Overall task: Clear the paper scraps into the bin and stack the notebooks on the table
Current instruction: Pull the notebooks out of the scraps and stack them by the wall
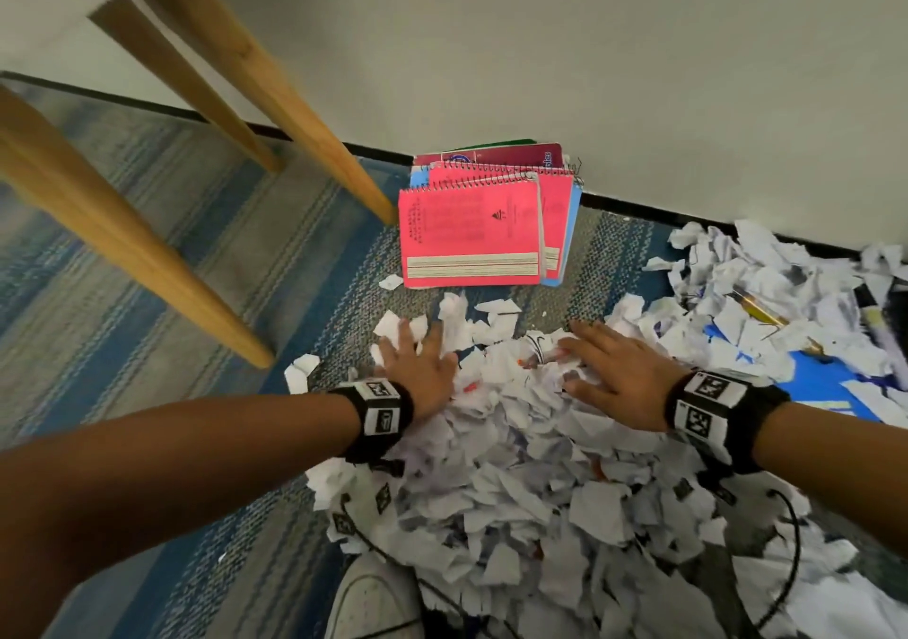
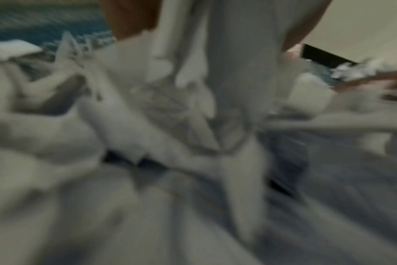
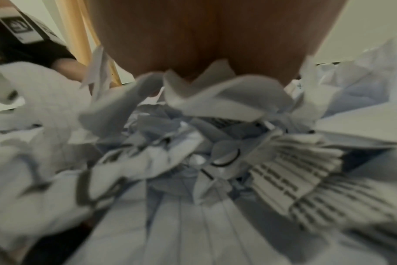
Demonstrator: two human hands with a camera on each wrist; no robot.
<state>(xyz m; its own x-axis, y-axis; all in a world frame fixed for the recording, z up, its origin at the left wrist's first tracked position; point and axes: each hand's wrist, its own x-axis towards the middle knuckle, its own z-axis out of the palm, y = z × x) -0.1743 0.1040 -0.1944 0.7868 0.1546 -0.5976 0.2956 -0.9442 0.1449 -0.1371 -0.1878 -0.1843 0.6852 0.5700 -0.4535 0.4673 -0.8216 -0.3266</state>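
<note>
White paper scraps [image 1: 516,481], light and loose, are lying heaped on the carpet just in front of the pink notebooks [image 1: 471,235], both hands spread flat on top, left hand [image 1: 417,368] and right hand [image 1: 614,378], likely needing scooping from underneath.

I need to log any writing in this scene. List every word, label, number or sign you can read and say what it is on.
Nothing can be read for certain.
Top pink notebook: rows of print and a small triangle mark, too small to read.
Dark red notebook behind it: a round blue emblem and a word along the edge, too blurred.
Wristbands: black-and-white square marker patterns, no words.
Paper scraps: dark printed lines, blurred.
</note>
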